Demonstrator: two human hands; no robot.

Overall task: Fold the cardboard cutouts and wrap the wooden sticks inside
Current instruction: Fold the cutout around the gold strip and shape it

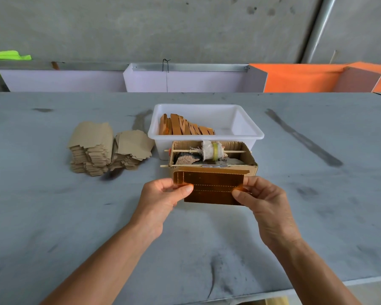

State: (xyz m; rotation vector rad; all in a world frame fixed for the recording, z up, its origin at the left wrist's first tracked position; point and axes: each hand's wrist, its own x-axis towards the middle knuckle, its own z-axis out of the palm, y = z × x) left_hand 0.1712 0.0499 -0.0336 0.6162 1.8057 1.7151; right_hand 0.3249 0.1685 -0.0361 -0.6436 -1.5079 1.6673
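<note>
Cardboard cutout (211, 190) pinched by both hands; folded pieces (186, 127) in white tub (249, 128).

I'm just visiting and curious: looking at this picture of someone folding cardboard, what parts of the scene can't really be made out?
All from the head view:
- Cardboard cutout: both ends covered by the left hand and right hand; any stick inside is unseen.
- White tray: its near wall hides the lower part of the folded pieces.
- Small cardboard box: its dark contents are too jumbled to identify.
- Cutout stacks: count unreadable.
</note>
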